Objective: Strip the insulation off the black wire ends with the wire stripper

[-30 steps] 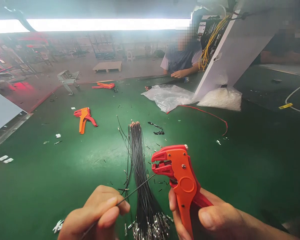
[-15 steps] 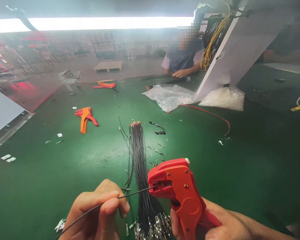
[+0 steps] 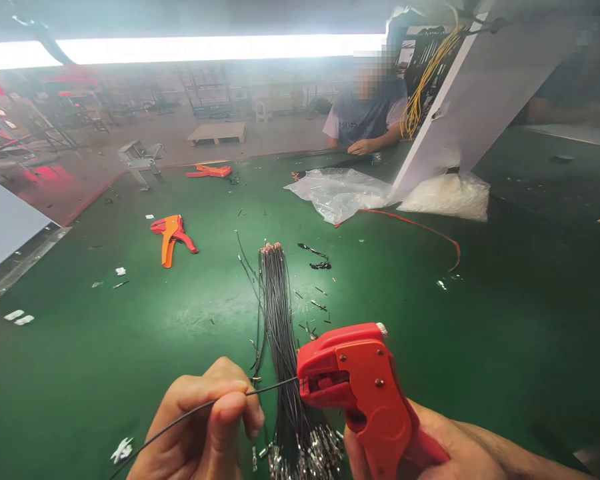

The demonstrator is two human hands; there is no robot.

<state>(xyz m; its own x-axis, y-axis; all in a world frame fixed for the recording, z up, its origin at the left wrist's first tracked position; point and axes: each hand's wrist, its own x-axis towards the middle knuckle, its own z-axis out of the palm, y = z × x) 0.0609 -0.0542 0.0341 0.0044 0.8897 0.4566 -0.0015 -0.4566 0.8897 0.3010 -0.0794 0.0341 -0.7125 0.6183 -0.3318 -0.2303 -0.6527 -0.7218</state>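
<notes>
Between thumb and forefinger, my left hand (image 3: 207,417) pinches a thin black wire (image 3: 273,387). The wire's far end meets the jaws of a red and orange wire stripper (image 3: 365,383). My right hand (image 3: 440,443) is wrapped round the stripper's handles, its fingers partly hidden behind them. Under and behind the tool lies a long bundle of black wires (image 3: 277,300), with copper ends at the top and shiny metal terminals (image 3: 307,450) at the near end. A few loose wires stick out on the bundle's left side.
Two more wire strippers, one nearer (image 3: 170,239) and one farther (image 3: 210,171), lie on the green table (image 3: 130,353). Clear plastic bags (image 3: 343,190), a red wire (image 3: 420,223) and black scraps (image 3: 313,251) lie about. A slanted white panel stands right; a person (image 3: 367,120) sits opposite.
The stripper has shifted slightly right and down, and its jaws look more closed at the wire. My left hand has moved a little right, still pinching the wire.
</notes>
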